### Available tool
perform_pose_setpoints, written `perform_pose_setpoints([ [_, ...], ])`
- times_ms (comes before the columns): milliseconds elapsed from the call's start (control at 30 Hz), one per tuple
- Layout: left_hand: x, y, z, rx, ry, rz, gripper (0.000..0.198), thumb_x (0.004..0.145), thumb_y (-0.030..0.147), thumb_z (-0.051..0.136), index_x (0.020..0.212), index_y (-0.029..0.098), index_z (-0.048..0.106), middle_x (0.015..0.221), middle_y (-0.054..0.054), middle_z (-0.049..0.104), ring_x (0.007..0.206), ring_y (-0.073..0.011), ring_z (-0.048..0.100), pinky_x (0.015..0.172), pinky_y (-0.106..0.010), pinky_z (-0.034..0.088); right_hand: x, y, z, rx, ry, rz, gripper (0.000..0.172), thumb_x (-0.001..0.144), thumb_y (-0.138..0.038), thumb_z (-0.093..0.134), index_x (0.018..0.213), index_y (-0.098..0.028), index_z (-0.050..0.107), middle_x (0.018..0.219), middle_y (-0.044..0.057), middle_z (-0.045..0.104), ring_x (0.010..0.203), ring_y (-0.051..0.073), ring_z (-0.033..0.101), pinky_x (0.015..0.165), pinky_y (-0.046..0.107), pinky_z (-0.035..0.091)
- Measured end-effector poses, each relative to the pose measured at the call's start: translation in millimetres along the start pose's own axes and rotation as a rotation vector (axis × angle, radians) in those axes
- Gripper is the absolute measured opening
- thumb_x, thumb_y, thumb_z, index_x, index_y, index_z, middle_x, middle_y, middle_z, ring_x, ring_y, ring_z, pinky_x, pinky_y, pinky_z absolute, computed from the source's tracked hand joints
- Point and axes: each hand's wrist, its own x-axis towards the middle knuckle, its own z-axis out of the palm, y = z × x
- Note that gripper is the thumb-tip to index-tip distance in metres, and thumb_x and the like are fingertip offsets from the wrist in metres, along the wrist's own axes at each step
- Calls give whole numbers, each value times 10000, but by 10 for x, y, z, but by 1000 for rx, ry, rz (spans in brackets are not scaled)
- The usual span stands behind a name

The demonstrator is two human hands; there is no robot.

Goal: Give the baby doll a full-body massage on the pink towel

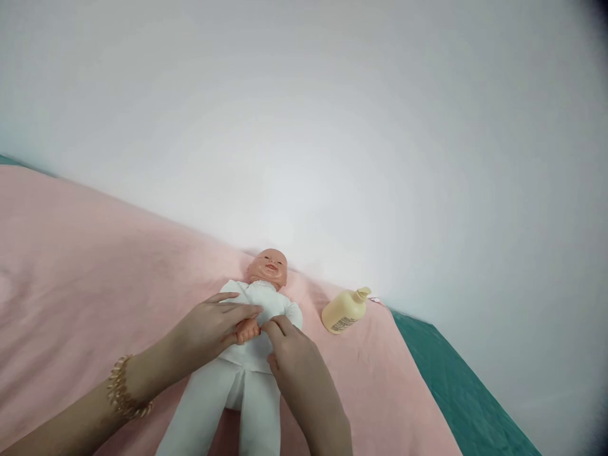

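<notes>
A bald baby doll (269,266) in a white top and white trousers lies on its back on a pink cloth. My left hand (211,326) is wrapped around one of the doll's arms, its fingers over the white sleeve. The doll's small bare hand (247,330) shows just beyond my left thumb, over the doll's belly. Close beside it is my right hand (299,354), fingers bent and their tips at the edge of the doll's hand. Whatever those fingertips hold, if anything, is hidden.
A pale yellow pump bottle (346,310) stands to the doll's right in view, tilted in the picture. The pink cloth (95,266) is wrinkled at left. A green surface (456,380) shows past its right edge. A white wall (304,126) rises behind.
</notes>
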Motion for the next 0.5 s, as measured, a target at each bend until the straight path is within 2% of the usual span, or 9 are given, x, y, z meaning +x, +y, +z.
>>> perform_pose_setpoints([
  [300,-7,48,28,-29,-34,-2,293,933,187,457,1212,220,541,1110,0,716,977,-159,671,1015,-361,432,30,1,65,8,65,-46,443,716,87,370,1021,-178,554,1011,37,628,777,165,584,507,275,323],
  [400,-16,43,36,1,-27,14,300,939,172,427,1209,221,550,1124,0,713,975,-158,670,1014,-353,426,23,19,56,42,55,-31,463,704,76,368,1034,-182,566,1005,37,619,762,167,576,521,278,339],
  [500,-8,54,-24,60,2,21,340,921,117,398,1201,216,564,1102,4,721,969,-165,669,998,-347,432,-11,103,-6,175,42,26,529,682,63,406,1113,-198,566,1077,35,606,783,155,578,592,267,411],
])
